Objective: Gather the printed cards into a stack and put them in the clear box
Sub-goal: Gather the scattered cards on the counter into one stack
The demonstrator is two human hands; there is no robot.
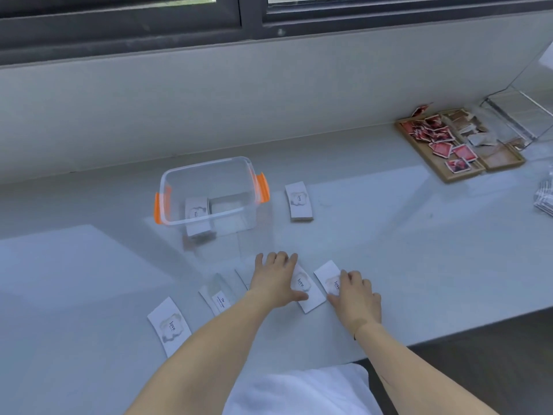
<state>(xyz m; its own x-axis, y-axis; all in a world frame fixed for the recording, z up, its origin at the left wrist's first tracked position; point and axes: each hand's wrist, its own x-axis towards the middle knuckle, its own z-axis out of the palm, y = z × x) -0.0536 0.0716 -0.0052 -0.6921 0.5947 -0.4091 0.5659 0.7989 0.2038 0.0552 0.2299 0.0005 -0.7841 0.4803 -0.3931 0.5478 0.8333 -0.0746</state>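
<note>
White printed cards marked "love" lie spread on the pale counter. My left hand [275,278] rests flat, fingers apart, on one card [306,290] near the front edge. Beside it, my right hand [356,295] lies flat on another card [327,275]. Further left sit a card [169,324] with "love" and a card [217,296] with small text under a glossy sleeve. A small stack of cards [299,202] stands to the right of the clear box [209,175], which has orange latches. A stack of cards [196,215] lies inside the box.
A wooden tray [425,149] of red and brown packets sits at the back right, with a clear acrylic case [520,106] beside it. More packets [544,199] lie at the right edge. The counter's front edge runs just behind my right wrist.
</note>
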